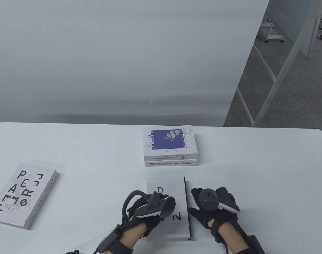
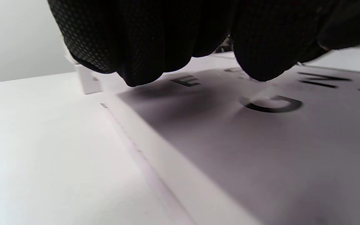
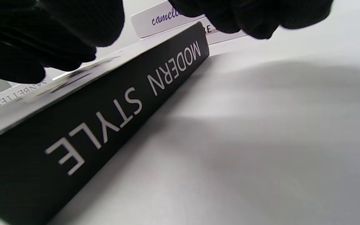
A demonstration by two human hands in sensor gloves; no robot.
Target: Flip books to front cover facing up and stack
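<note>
So far we have two books stacked; our left hand rests fingers on the third book, right hand loosely open beside its spine, holding nothing; fourth book waits.

A white rectangular table carries 3 things. These are a black-spined white book, a black-lettered white paperback, and a 2-book stack.
</note>
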